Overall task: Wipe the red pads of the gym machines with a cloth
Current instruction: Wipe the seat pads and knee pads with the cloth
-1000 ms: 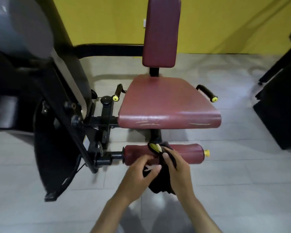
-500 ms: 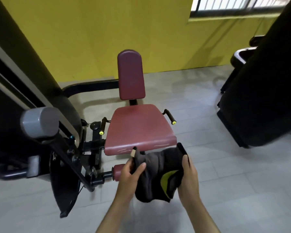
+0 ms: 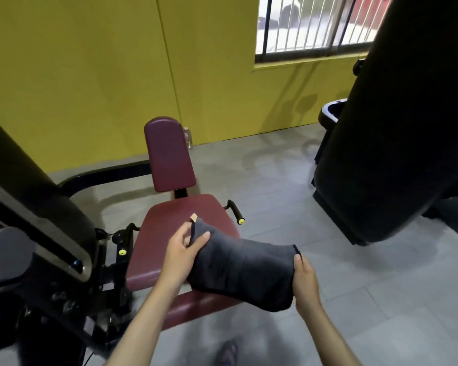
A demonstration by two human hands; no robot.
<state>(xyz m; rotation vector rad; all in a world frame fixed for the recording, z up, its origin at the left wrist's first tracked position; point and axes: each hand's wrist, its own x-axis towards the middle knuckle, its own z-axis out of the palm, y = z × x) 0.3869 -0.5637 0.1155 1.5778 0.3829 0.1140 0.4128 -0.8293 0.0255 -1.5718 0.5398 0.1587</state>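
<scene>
Since half a second ago both hands have drawn apart and the cloth [image 3: 243,273], bunched then with a yellow patch showing, now spans between them as a dark grey band with no yellow in sight; the seat also sits lower and further left in the head view, and more of the window [image 3: 310,25] shows. Left hand [image 3: 181,249] pinches the cloth's left end between thumb and curled fingers [image 3: 204,237], a small tan label [image 3: 194,217] sticking up just above the grip. Right hand [image 3: 306,282] grips the right end, fingers curled under the fabric and thumb on its upper edge. Held in the air, the cloth hangs in front of the near right corner of the red seat pad [image 3: 169,223]; whether it touches the pad cannot be told. Behind the seat stands the upright red back pad [image 3: 168,154], and below the cloth a blurred lower pad [image 3: 196,307], also red, shows. A black handle [image 3: 236,212] with a yellow end cap juts out beside the seat on the right. Dark frame [image 3: 37,207] of the machine fills the left side, another black machine [image 3: 394,154] the right, with yellow wall [image 3: 90,75] behind and grey tiled floor [image 3: 354,299] beneath
</scene>
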